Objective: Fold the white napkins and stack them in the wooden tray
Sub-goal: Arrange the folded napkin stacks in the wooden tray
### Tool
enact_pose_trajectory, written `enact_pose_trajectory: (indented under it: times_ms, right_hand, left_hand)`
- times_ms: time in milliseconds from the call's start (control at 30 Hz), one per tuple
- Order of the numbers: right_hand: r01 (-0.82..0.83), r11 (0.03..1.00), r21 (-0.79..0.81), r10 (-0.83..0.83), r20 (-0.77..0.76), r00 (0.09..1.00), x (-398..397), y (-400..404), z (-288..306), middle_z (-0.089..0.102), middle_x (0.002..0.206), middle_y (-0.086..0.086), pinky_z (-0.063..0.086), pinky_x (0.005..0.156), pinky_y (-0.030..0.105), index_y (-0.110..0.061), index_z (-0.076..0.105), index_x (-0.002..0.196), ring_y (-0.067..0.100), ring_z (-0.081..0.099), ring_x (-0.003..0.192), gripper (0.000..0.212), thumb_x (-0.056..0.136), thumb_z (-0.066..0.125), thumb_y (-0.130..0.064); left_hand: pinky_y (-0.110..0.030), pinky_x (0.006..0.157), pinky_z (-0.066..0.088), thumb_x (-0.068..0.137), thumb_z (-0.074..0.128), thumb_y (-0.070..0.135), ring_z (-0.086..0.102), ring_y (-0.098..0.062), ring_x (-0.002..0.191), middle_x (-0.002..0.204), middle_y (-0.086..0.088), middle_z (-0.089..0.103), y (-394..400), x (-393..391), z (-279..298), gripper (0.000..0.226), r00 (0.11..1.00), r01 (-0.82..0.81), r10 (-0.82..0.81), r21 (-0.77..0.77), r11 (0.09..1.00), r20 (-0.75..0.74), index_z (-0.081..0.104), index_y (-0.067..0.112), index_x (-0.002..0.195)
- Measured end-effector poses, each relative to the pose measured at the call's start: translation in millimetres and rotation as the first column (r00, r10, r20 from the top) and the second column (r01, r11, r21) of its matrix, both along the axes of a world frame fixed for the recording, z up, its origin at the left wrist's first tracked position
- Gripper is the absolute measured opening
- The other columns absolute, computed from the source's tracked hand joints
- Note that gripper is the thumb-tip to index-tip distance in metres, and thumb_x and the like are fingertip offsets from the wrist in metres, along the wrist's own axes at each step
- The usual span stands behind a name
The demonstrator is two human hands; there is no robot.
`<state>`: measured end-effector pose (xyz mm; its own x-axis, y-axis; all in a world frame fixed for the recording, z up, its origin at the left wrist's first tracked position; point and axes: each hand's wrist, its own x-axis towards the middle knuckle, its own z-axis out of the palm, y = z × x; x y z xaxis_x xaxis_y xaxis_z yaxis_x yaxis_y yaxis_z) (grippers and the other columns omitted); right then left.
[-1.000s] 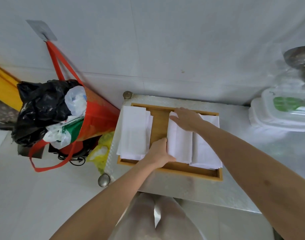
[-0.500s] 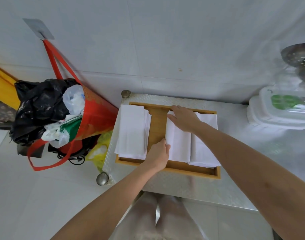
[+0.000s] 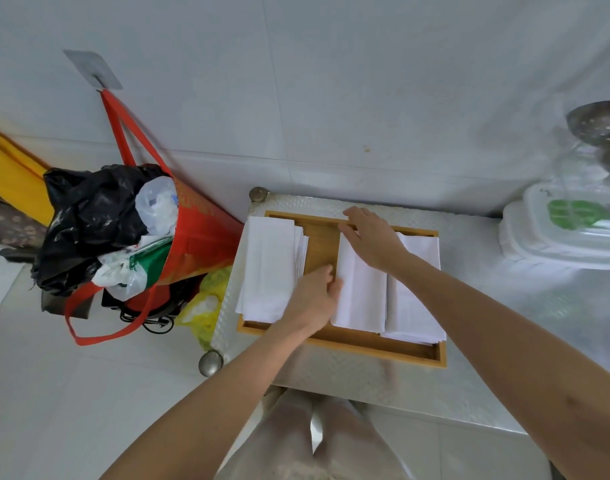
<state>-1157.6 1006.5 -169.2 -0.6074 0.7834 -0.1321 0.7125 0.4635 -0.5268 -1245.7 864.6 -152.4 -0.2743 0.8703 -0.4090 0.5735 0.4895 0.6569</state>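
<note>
Viewing from the head camera: a wooden tray (image 3: 341, 345) sits on a metal-topped table (image 3: 366, 379), pushed toward the wall. Three groups of white napkins lie in it: a left stack (image 3: 269, 271) overhanging the tray's left rim, a middle folded napkin (image 3: 362, 296), and a right stack (image 3: 414, 299) against the tray's right side, its edge touching the middle napkin. Between the left stack and the middle napkin a strip of bare tray floor shows. The left hand (image 3: 314, 299) rests at the middle napkin's near left edge, fingers lightly curled against it; whether it pinches the cloth cannot be told. The right hand (image 3: 373, 240) lies spread and flat on the napkin's far end, probably pinning it while the edge is squared. Left of the tray, off the table, hangs a red bag (image 3: 192, 237) of rubbish; right of the tray stand stacked plastic containers (image 3: 566, 237).
</note>
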Motion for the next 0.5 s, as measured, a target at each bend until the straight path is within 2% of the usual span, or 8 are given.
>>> enact_pose_trajectory:
  times_ms: [67, 133, 200, 267, 367, 433, 500]
  right_hand:
    - [0.087, 0.993, -0.082, -0.097, -0.131, 0.987, -7.9, -3.5, 10.9, 0.056, 0.125, 0.005, 0.043, 0.092, 0.032, -0.011, 0.048, 0.131, 0.02, 0.053, 0.112, 0.038, 0.101, 0.039, -0.032]
    - [0.183, 0.961, -0.206, -0.227, -0.214, 0.95, -20.8, -11.0, 19.3, 0.059, 0.114, 0.001, 0.042, 0.074, 0.022, -0.013, 0.051, 0.127, 0.011, 0.056, 0.093, 0.034, 0.101, 0.039, -0.033]
    - [0.228, 0.908, -0.352, -0.321, -0.232, 0.918, -36.3, -22.8, 23.5, 0.059, 0.1, 0.002, 0.039, 0.063, 0.02, -0.011, 0.054, 0.12, 0.008, 0.052, 0.075, 0.031, 0.1, 0.041, -0.03]
    - [0.247, 0.84, -0.483, -0.391, -0.226, 0.892, -50.3, -37.1, 20.7, 0.055, 0.086, 0.005, 0.041, 0.064, 0.026, -0.009, 0.056, 0.11, 0.013, 0.048, 0.073, 0.026, 0.099, 0.042, -0.028]
    - [0.323, 0.72, -0.614, -0.509, -0.151, 0.847, -67.5, -56.0, 5.1, 0.051, 0.077, 0.001, 0.044, 0.066, 0.025, -0.011, 0.055, 0.095, 0.013, 0.049, 0.074, 0.021, 0.099, 0.043, -0.028]
    - [0.406, 0.623, -0.669, -0.569, -0.032, 0.821, -78.0, -64.5, -5.1, 0.054, 0.09, 0.0, 0.04, 0.075, 0.025, -0.009, 0.051, 0.11, 0.015, 0.052, 0.087, 0.03, 0.1, 0.043, -0.036]
    - [0.492, 0.512, -0.705, -0.651, 0.056, 0.757, -86.5, -68.3, -12.5, 0.056, 0.113, 0.003, 0.04, 0.085, 0.032, -0.007, 0.043, 0.13, 0.021, 0.053, 0.104, 0.049, 0.098, 0.045, -0.043]
  left_hand:
    - [-0.018, 0.098, 0.038, 0.101, 0.044, 0.028, 0.055, -0.014, 0.119, 0.131, 0.002, 0.059, 5.1, -22.7, 12.2, 0.037, 0.991, -0.132, 0.128, 0.156, 0.979, 0.039, 0.052, 0.017, 0.135]
    - [-0.012, 0.092, 0.039, 0.1, 0.046, 0.02, 0.057, -0.014, 0.115, 0.125, 0.0, 0.061, 7.8, -55.7, 19.2, 0.032, 0.959, -0.28, 0.278, 0.305, 0.91, 0.048, 0.057, 0.013, 0.129]
    - [-0.019, 0.093, 0.04, 0.099, 0.046, 0.015, 0.056, -0.016, 0.113, 0.123, -0.003, 0.061, 7.9, -89.5, 19.8, 0.029, 0.906, -0.414, 0.419, 0.352, 0.84, 0.065, 0.057, 0.008, 0.126]
    - [-0.027, 0.092, 0.041, 0.099, 0.046, 0.014, 0.055, -0.019, 0.11, 0.121, -0.008, 0.06, 7.5, -114.3, 14.8, 0.028, 0.858, -0.51, 0.501, 0.294, 0.808, 0.111, 0.055, 0.005, 0.124]
    - [-0.034, 0.088, 0.043, 0.1, 0.045, 0.018, 0.054, -0.035, 0.114, 0.119, -0.022, 0.058, 9.9, -128.3, 3.1, 0.029, 0.858, -0.503, 0.472, 0.135, 0.854, 0.204, 0.052, -0.001, 0.121]
    - [-0.039, 0.1, 0.043, 0.101, 0.041, 0.022, 0.051, -0.034, 0.12, 0.13, -0.02, 0.053, 13.1, -128.0, -3.2, 0.038, 0.865, -0.45, 0.43, 0.021, 0.893, 0.26, 0.045, 0.002, 0.133]
    - [-0.035, 0.097, 0.044, 0.102, 0.038, 0.021, 0.052, -0.028, 0.118, 0.133, -0.014, 0.052, 15.7, -128.3, -10.0, 0.04, 0.889, -0.389, 0.388, -0.047, 0.92, 0.244, 0.04, 0.005, 0.139]
